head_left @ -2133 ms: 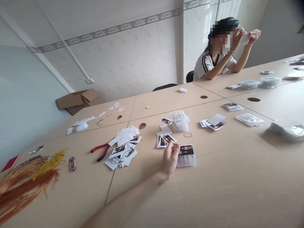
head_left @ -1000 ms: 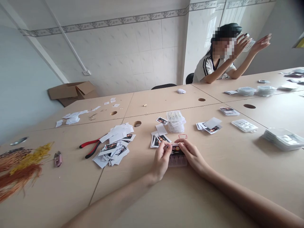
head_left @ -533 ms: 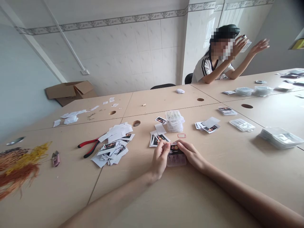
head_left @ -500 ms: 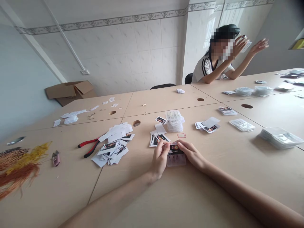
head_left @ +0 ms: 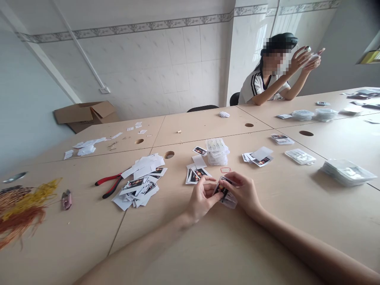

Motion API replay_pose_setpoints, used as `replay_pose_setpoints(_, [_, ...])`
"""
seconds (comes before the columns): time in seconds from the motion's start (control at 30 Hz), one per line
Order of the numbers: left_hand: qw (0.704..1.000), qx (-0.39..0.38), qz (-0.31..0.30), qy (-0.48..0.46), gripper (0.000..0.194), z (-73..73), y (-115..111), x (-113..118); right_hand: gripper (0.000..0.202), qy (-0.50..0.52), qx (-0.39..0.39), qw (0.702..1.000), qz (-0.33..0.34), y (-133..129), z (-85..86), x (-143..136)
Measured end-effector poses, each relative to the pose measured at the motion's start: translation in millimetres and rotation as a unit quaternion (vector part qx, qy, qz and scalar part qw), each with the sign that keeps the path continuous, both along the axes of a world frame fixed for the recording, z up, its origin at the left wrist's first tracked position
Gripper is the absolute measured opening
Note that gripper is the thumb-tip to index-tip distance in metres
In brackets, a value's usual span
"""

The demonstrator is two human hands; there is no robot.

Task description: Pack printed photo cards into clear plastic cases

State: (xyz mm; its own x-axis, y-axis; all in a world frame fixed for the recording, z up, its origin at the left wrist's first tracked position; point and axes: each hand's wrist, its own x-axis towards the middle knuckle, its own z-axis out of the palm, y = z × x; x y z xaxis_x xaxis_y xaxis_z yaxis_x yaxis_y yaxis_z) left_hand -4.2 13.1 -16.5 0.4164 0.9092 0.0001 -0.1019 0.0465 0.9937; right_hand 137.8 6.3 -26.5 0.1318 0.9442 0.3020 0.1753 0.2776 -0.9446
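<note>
Between my hands is a small clear plastic box with a black printed card on it, both tilted. My left hand pinches the card's lower left part with thumb and fingers. My right hand grips the box and card from the upper right, its thumb lying over the card. Just beyond them lie a red-edged tag, a stack of clear boxes and a few printed cards. The inside of the box is too small to make out.
To the left are a heap of cards, red-handled pliers, pink snips and coloured strands. More boxes and cards lie right. Across the table sits a person; a carton stands behind.
The card and box have turned from level to tilted between my hands. My right hand has moved slightly right and up over them. The person across has brought both hands together around a clear item.
</note>
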Motion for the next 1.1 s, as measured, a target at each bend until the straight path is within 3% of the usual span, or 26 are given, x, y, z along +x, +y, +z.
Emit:
replay_pose_setpoints(0.1, [0.998, 0.026, -0.036, 0.044, 0.044, 2.1, 1, 0, 0.017, -0.067, 0.030, 0.997, -0.021, -2, 2.2, -1])
replay_pose_setpoints(0.27, [0.996, 0.072, -0.026, 0.055, 0.023, 0.9, 0, 1, 0.019, -0.093, 0.064, 0.993, 0.036, -3, 2.9, -1])
replay_pose_setpoints(0.47, [0.996, 0.070, -0.024, 0.044, 0.017, -0.9, -1, 2, 0.019, -0.106, 0.078, 0.988, 0.079, -2, 4.7, 3])
replay_pose_setpoints(0.67, [0.997, 0.060, -0.020, 0.053, 0.018, -0.7, 0, 1, 0.021, -0.162, 0.090, 0.980, 0.069, 1, 1.4, 7])
replay_pose_setpoints(0.83, [0.993, 0.062, 0.011, 0.095, 0.021, -0.6, -1, 1, 0.024, -0.139, 0.070, 0.988, -0.010, 0, -2.8, 5])
replay_pose_setpoints(1.0, [0.995, 0.069, -0.014, 0.072, 0.024, -3.6, 0, 0, 0.029, -0.175, 0.080, 0.981, -0.003, 2, -5.9, 5])
replay_pose_setpoints(1.1, [0.994, 0.074, -0.017, 0.078, 0.025, -5.7, 2, -1, 0.036, -0.196, 0.059, 0.978, -0.033, 2, -7.9, 4])
